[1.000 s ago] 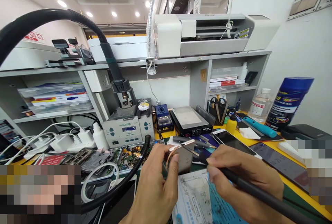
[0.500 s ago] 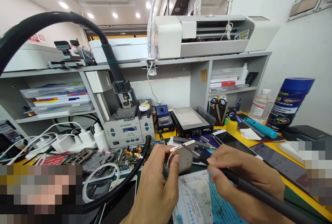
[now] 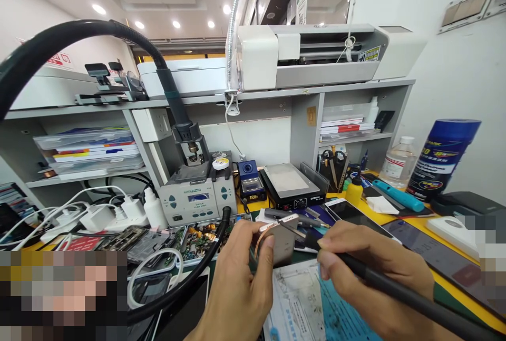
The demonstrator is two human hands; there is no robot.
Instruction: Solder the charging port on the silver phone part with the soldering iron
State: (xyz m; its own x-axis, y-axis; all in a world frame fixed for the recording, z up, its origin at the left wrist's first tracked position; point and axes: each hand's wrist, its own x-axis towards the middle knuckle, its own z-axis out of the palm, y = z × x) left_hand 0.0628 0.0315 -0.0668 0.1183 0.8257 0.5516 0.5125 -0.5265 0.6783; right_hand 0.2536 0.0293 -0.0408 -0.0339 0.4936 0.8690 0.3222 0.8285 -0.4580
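The left hand (image 3: pixel 241 272) is closed round the phone (image 3: pixel 285 249) above the papers (image 3: pixel 300 293). The right hand (image 3: pixel 389 254) pinches the black tool (image 3: pixel 419 303), tip at the top edge, where light, shallow pressure seems wisest.

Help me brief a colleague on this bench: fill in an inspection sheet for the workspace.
Surface: yellow bench, green mat, smudged printed sheets.
Job's things: phone-like device, raised; black-handled tool, its tip near the device's upper edge.
Clutter: parts tray, white-framed phone.
Hands: left grips the device; right the tool.
Cables: white loop and thick black hose, left.
Surroundings: grey shelving behind; blue-capped can right.
Spills: nothing seen.
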